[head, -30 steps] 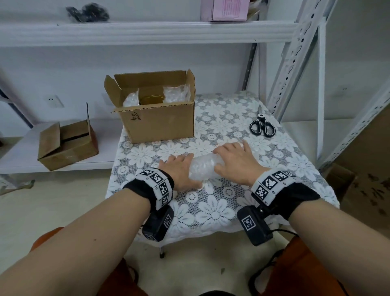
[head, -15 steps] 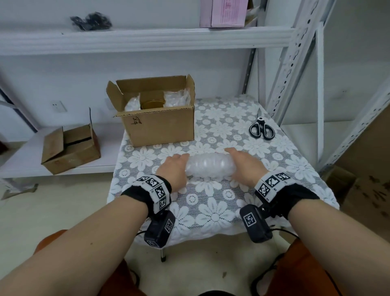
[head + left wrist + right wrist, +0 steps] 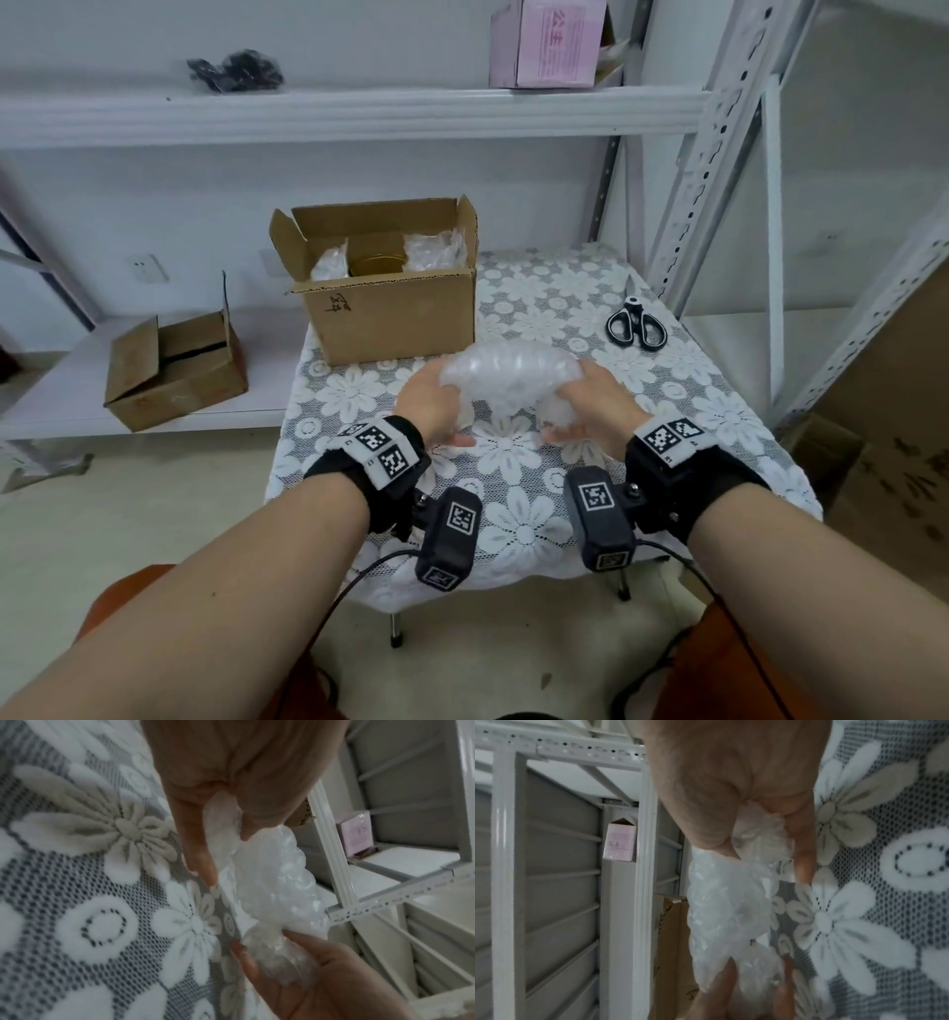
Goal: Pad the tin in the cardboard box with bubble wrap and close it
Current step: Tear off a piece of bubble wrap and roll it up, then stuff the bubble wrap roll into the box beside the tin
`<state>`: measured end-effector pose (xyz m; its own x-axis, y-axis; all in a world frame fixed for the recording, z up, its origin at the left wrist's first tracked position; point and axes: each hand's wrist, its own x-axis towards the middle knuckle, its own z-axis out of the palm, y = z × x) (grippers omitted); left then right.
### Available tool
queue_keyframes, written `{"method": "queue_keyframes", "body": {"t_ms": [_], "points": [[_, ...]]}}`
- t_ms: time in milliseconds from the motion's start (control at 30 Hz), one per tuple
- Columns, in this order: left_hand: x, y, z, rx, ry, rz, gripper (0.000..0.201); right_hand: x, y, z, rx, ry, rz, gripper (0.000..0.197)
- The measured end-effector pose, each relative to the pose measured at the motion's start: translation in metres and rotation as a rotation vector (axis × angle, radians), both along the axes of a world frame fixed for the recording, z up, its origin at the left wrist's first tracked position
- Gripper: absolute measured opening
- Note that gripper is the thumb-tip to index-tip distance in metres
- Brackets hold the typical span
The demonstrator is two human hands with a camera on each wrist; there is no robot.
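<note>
A rolled bundle of clear bubble wrap (image 3: pixel 508 372) hangs just above the lace tablecloth, held at both ends. My left hand (image 3: pixel 436 406) grips its left end (image 3: pixel 223 833) and my right hand (image 3: pixel 585 406) grips its right end (image 3: pixel 759 839). Behind it stands the open cardboard box (image 3: pixel 395 313) with its flaps up. Inside, a gold tin (image 3: pixel 375 264) sits between two wads of bubble wrap (image 3: pixel 436 249); most of the tin is hidden by the box wall.
Black-handled scissors (image 3: pixel 636 325) lie at the table's (image 3: pixel 719 411) right back. A second, smaller cardboard box (image 3: pixel 174 370) sits on the low shelf at left. White metal shelf uprights (image 3: pixel 693 169) stand close to the table's right side. A pink box (image 3: pixel 547 41) is on the upper shelf.
The bundle lay on the cloth under both hands; now both hands have gripped its ends and lifted it off the table, towards the box.
</note>
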<state>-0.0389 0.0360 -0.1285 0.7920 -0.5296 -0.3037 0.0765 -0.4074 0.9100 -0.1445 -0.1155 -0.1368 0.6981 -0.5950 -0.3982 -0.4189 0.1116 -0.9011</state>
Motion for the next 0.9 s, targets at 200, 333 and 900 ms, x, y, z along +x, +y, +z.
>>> {"method": "queue_keyframes", "body": {"t_ms": [200,333,900], "points": [[-0.006,0.003,0.002,-0.310,0.384,0.118,0.043,0.000,0.007,0.000,0.418,-0.151,-0.009,0.029],[-0.005,0.011,0.006,-0.458,0.572,0.049,0.038,0.001,0.007,-0.003,0.458,-0.210,-0.027,0.040],[0.042,0.025,0.051,-0.578,0.408,0.157,0.062,0.042,0.027,0.054,0.431,-0.452,0.234,0.059]]}}
